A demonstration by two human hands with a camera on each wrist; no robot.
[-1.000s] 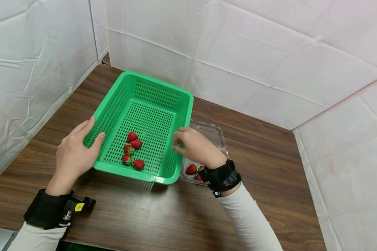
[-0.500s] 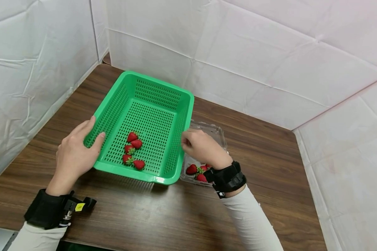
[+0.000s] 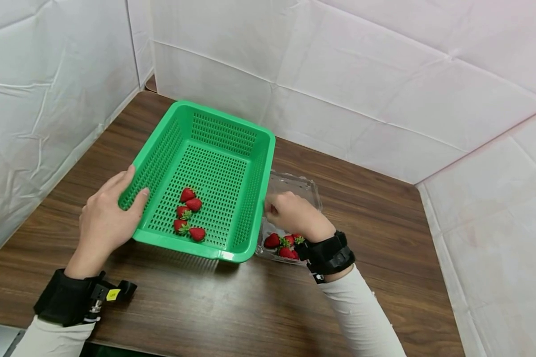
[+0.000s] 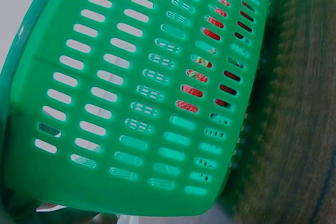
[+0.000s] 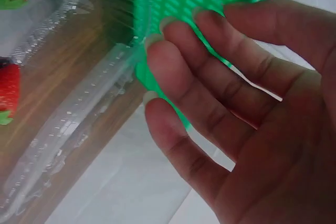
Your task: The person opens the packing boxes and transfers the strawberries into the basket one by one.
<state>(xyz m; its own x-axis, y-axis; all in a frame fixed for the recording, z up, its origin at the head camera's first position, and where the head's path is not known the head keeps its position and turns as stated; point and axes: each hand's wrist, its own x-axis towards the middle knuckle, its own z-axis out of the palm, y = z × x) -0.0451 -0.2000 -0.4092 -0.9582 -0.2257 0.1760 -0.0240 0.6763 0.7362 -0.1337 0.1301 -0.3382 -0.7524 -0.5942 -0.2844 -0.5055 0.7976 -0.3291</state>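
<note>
A green perforated plastic basket (image 3: 214, 173) holds several strawberries (image 3: 193, 204) grouped near its front left. My left hand (image 3: 109, 213) holds the basket's left side, thumb over the rim and fingers along the outer wall. In the left wrist view the basket's slotted wall (image 4: 110, 93) fills most of the picture, with red fruit showing through the slots. My right hand (image 3: 297, 213) hovers over an open clear plastic clamshell box (image 3: 268, 253) at the basket's right side. Its fingers (image 5: 170, 69) are loosely bent and hold nothing. More strawberries (image 3: 288, 252) lie in the box.
The dark wood table (image 3: 375, 238) carries both containers. White sheet walls (image 3: 339, 89) stand at the back, left and right. Part of the clamshell is hidden under my right hand and wrist. A black wrist strap with a camera (image 3: 71, 297) sits on my left forearm.
My right hand has moved from the basket's right rim rightward and toward me, over the clamshell, uncovering more strawberries in it. The left hand and basket stay in place.
</note>
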